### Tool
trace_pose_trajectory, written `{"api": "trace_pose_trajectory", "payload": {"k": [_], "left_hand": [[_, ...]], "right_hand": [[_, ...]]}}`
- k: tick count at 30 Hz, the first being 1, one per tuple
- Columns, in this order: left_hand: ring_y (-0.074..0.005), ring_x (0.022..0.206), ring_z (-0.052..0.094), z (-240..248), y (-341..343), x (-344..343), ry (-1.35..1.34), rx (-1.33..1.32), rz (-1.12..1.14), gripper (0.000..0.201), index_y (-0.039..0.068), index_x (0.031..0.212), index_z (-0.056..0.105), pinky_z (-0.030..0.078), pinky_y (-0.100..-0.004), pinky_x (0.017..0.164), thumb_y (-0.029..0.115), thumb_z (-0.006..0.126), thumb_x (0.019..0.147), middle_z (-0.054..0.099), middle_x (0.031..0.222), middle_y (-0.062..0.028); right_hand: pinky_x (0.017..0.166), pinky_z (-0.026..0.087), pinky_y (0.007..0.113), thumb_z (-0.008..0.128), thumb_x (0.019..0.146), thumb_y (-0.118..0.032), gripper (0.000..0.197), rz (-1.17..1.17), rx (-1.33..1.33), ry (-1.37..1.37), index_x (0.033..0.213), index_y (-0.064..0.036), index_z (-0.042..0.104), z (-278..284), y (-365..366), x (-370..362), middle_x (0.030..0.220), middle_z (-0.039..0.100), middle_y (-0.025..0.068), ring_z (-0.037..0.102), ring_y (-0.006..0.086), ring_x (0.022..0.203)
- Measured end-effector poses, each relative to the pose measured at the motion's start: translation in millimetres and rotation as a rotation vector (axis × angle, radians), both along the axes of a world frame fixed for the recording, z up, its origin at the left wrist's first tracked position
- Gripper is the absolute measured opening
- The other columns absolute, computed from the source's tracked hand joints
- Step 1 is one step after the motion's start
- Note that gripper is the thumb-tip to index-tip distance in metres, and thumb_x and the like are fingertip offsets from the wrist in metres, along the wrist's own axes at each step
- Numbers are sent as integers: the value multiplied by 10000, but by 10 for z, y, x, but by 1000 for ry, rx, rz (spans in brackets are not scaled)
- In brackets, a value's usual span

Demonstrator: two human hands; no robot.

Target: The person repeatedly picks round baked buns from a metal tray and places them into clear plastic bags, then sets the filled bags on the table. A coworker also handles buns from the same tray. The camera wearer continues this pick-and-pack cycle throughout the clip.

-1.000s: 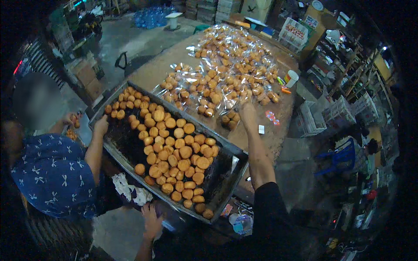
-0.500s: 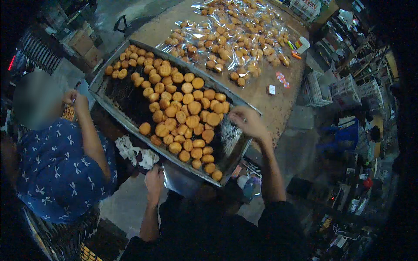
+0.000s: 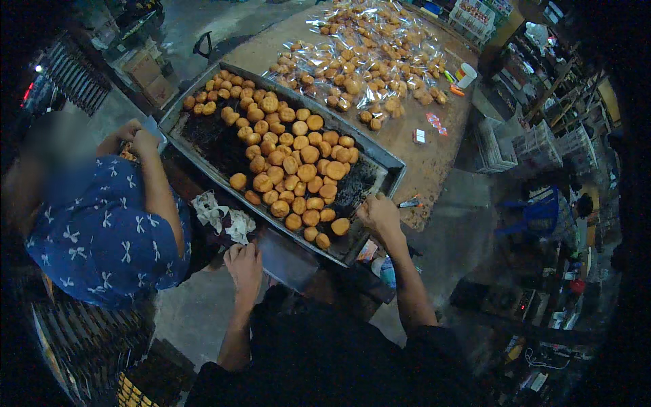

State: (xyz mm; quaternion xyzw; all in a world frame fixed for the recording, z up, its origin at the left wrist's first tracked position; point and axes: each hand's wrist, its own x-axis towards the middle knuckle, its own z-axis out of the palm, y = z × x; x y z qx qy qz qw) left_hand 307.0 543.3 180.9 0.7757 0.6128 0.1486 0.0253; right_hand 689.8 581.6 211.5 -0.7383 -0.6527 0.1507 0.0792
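Note:
Round golden-brown buns [image 3: 308,154] lie loose in a large dark metal tray [image 3: 400,167], mostly along its middle and far left. My right hand [image 3: 381,216] is over the tray's right end, fingers curled and pressed together; whatever they hold, if anything, is hidden. My left hand [image 3: 243,266] is low in front of the tray's near edge, below a crumpled white cloth [image 3: 239,225]. Its fingers are bent closed, and I cannot make out what is in them. A bluish, see-through flat sheet [image 3: 288,261] lies beside that hand.
Clear bags of buns [image 3: 356,71] are heaped on the brown table [image 3: 400,152] beyond the tray. A white tub [image 3: 465,74] and a small white box [image 3: 419,136] stand there. At the left, a co-worker in a blue patterned shirt [image 3: 112,234] works. White crates [image 3: 495,146] and a blue chair [image 3: 539,216] are at right.
My right hand has come nearer to me along the tray's right end. My left hand has risen a little toward the cloth. The whole view has shifted slightly.

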Motion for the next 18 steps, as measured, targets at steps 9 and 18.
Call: {"api": "trace_pose_trajectory", "payload": {"k": [9,18], "left_hand": [[-368,1013,627,492,-72,5,-249,-380,29,222,36,960,680,519,-486,815,218,768,869,688,931,-149],[-339,969,618,1282,-100,-84,-371,-184,-219,140,11,981,723,506,-454,835,131,707,911,641,957,-135]], "right_hand": [[769,567,551,493,993,-228,493,403,-421,64,1471,-337,441,-212,-267,-826,1099,690,199,716,420,948],[893,526,379,579,941,-86,554,343,-105,852,1463,-216,446,-463,-205,-446,1197,642,148,650,297,1087]]}}
